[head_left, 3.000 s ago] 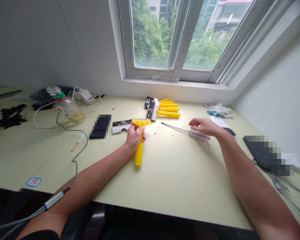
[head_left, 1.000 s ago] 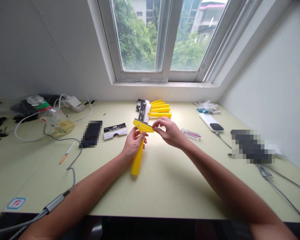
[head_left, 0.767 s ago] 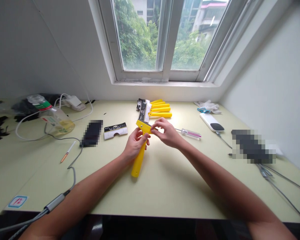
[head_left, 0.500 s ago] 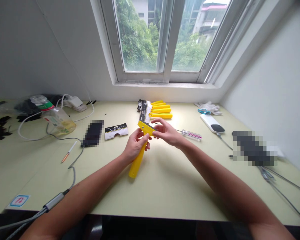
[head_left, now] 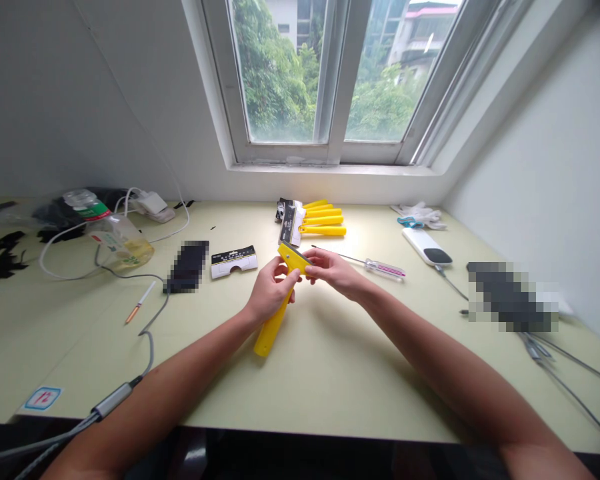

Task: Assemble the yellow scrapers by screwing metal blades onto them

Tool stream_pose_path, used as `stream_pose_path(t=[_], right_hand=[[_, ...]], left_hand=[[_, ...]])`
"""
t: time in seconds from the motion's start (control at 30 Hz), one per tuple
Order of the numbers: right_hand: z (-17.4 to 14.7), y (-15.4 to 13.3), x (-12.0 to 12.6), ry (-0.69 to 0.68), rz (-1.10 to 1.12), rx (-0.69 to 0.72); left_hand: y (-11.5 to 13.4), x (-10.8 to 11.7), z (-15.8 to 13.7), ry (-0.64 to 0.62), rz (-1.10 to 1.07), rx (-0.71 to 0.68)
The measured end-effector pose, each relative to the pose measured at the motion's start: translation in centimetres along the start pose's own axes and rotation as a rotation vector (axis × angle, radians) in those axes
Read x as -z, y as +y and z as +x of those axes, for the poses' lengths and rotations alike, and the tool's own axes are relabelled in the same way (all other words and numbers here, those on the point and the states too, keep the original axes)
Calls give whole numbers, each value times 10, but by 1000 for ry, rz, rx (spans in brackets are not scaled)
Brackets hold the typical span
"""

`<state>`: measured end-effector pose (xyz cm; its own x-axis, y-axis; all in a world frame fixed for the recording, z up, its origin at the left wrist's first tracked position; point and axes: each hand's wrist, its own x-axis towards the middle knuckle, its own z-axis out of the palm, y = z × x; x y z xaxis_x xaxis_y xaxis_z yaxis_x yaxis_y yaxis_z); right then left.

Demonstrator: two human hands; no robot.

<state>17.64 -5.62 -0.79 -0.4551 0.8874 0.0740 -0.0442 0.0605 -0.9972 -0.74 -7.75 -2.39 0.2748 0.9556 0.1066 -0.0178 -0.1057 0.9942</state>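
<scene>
A yellow scraper (head_left: 272, 328) is held above the table, its handle slanting down toward me and its wide head turned up. My left hand (head_left: 271, 291) is closed round the handle just below the head, thumb on top. My right hand (head_left: 334, 271) pinches the right end of the head, where a dark blade edge shows. Behind the scraper lie several more yellow scrapers (head_left: 324, 221) with black-and-white cards over their heads. To the left, a loose black-and-white card (head_left: 234, 262) lies flat. A screwdriver (head_left: 384, 269) with a clear handle rests right of my right hand.
At left are a plastic bottle (head_left: 125, 240), a blurred-out dark device (head_left: 187, 267), a cigarette (head_left: 141, 301) and cables. On the right lie white gloves (head_left: 423, 215), a white power bank (head_left: 427, 247) and another blurred-out device (head_left: 510, 297). A window stands behind the table (head_left: 360, 373).
My right hand's fingers have closed in on the end of the scraper's head; the index finger was raised before. The scraper has tilted slightly, and the view has shifted a little.
</scene>
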Motion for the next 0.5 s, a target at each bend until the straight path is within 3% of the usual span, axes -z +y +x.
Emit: stream_pose_path(t=[0.17, 0.33, 0.4, 0.5], right_hand=[[1, 4, -3, 98, -28, -38], [6, 7, 7, 86, -95, -86], [5, 2, 20, 99, -345, -116], [-2, -12, 50, 159, -1044, -188]], left_hand=[[0, 7, 1, 97, 154, 64], [-1, 9, -2, -18, 583, -155], [-2, 10, -2, -40, 724, -208], [-1, 12, -2, -37, 849, -207]])
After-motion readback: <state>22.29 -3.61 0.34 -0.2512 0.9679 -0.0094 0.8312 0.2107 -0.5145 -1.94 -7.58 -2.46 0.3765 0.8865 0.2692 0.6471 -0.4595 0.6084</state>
